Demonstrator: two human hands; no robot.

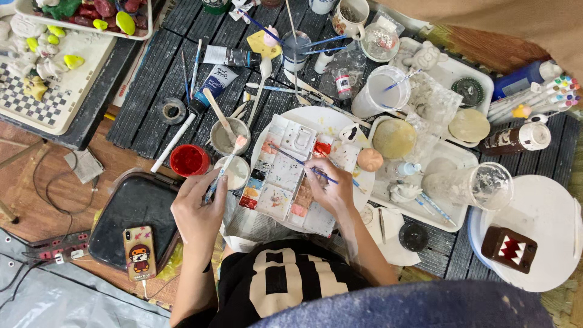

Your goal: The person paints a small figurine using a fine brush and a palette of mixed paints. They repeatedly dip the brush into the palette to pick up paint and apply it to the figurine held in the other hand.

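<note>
I see the left hand (199, 209), fingers clamped on a white-bristled brush (226, 167); right hand (328, 187) pinches a thin blue-handled brush (300, 162) over the paint-smeared white plastic palette (285, 176), centre tabletop. Colours mixed; far-left plaster figures (30, 58) part-painted.

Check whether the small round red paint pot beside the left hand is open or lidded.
Open. The small round red paint pot shows wet red paint inside a bare rim, no lid on it, just beyond the left hand.

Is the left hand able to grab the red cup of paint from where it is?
Probably yes. The left hand holds a brush, but the red paint cup sits just beyond it with nothing between.
</note>
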